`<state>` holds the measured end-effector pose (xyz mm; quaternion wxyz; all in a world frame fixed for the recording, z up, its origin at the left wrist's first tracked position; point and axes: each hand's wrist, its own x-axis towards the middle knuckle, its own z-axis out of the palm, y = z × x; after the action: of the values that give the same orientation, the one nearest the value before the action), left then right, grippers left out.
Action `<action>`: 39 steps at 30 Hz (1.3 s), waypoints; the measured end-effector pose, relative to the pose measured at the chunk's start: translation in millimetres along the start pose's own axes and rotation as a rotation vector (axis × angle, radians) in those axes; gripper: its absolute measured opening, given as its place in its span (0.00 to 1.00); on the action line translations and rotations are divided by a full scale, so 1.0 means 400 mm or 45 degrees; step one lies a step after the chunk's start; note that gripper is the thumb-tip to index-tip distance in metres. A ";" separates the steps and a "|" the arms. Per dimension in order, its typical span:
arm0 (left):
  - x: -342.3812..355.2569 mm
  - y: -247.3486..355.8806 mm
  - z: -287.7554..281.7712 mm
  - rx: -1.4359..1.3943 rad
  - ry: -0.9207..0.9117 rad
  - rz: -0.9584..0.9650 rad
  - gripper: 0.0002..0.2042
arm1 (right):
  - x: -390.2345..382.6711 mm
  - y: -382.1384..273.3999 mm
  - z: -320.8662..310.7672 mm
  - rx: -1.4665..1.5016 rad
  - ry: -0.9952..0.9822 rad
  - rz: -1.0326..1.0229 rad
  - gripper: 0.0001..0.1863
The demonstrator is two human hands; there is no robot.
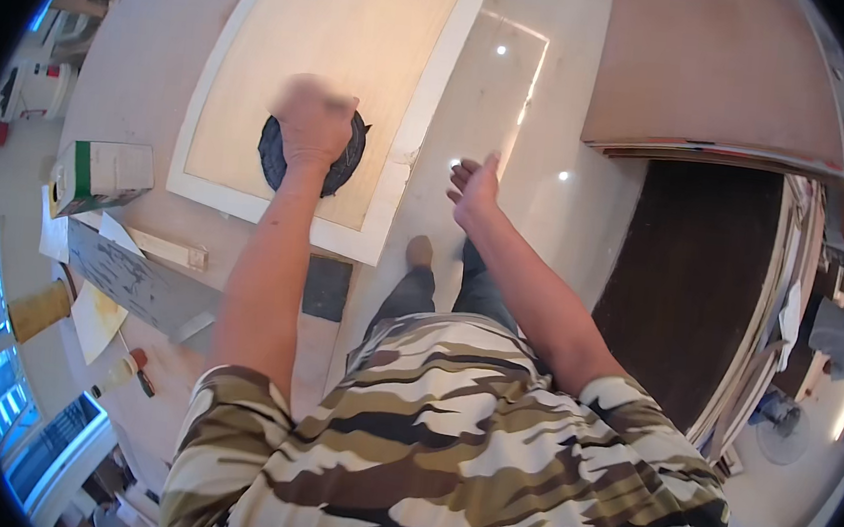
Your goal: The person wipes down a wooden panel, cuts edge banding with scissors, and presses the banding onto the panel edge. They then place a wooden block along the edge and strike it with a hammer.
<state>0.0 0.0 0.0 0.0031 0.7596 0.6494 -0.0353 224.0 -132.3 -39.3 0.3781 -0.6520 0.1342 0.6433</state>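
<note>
My left hand (313, 132) is closed in a fist over a round black pad-like thing (269, 150), which lies on a pale wood panel (363, 17) with a white border. Motion blurs the far side of this hand, and what its fingers hold, if anything, is hidden. The black thing shows around the wrist and knuckles; its edge looks uneven. To the right of the panel, my right hand (476, 190) hangs in the air above the floor. Its thumb points away from me, the fingers are loosely bent and apart, and nothing is in it.
On the bench left of the panel stand a white and green carton (114, 171), a wood strip (167, 246) and a smeared grey board (140, 274). A dark square (326, 288) lies near the panel's corner. Stacked sheets (720, 69) stand right; people (843, 330) are beyond.
</note>
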 end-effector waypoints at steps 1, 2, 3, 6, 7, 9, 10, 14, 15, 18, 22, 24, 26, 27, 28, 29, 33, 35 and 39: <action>-0.028 0.000 -0.021 0.001 0.036 0.035 0.36 | -0.005 0.019 0.028 0.121 0.046 -0.064 0.50; -0.050 -0.009 -0.044 0.007 0.079 0.067 0.35 | -0.017 0.038 0.070 0.241 0.086 -0.132 0.49; 0.194 0.022 -0.047 0.034 0.272 0.008 0.35 | 0.123 -0.179 0.257 0.230 -0.070 -0.264 0.49; 0.210 0.025 0.005 0.065 0.277 0.069 0.35 | 0.139 -0.195 0.349 0.032 0.112 -0.359 0.46; 0.203 0.026 0.008 0.049 0.268 0.095 0.35 | 0.127 -0.193 0.342 0.033 0.125 -0.333 0.46; 0.197 0.028 0.006 0.037 0.255 0.125 0.35 | 0.118 -0.202 0.339 0.088 -0.041 -0.301 0.46; 0.197 0.029 0.002 0.023 0.235 0.147 0.35 | 0.135 -0.213 0.335 0.093 -0.041 -0.298 0.46; 0.207 0.020 0.001 -0.019 0.205 0.171 0.37 | 0.196 -0.306 0.359 0.444 -0.482 -0.325 0.46; 0.204 0.021 0.003 -0.014 0.194 0.174 0.37 | 0.203 -0.328 0.363 0.462 -0.487 -0.295 0.46; 0.210 0.023 0.004 -0.031 0.219 0.188 0.36 | 0.230 -0.373 0.355 0.301 -0.352 -0.407 0.47; 0.211 0.026 0.006 -0.020 0.277 0.216 0.35 | 0.275 -0.272 0.344 0.326 -0.104 -0.450 0.46; 0.209 0.020 0.009 -0.021 0.286 0.218 0.35 | 0.257 -0.187 0.333 0.137 0.075 -0.621 0.45; 0.211 0.025 0.007 -0.017 0.304 0.225 0.35 | 0.252 -0.124 0.316 0.063 0.170 -0.640 0.44; 0.209 0.023 0.010 -0.019 0.303 0.229 0.35 | 0.242 -0.099 0.312 -0.018 0.251 -0.651 0.44; 0.207 0.021 0.013 -0.024 0.303 0.218 0.35 | 0.231 -0.075 0.305 -0.016 0.255 -0.651 0.44; 0.205 0.020 0.016 -0.029 0.302 0.205 0.35 | 0.218 -0.051 0.296 -0.160 0.347 -0.618 0.43; 0.202 0.019 0.014 -0.031 0.287 0.188 0.35 | 0.173 0.033 0.284 -0.227 0.475 -0.355 0.43; 0.209 0.034 0.011 -0.042 0.267 0.179 0.36 | 0.190 0.109 0.259 -0.033 0.391 -0.222 0.43; 0.198 0.008 0.014 0.000 0.249 0.144 0.37 | 0.086 0.147 0.271 0.352 0.095 0.099 0.44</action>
<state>15.3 77.3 -10.4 -0.0583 0.7948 0.6028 0.0392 109.9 -89.5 -78.0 0.4337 -0.6116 0.2607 0.6082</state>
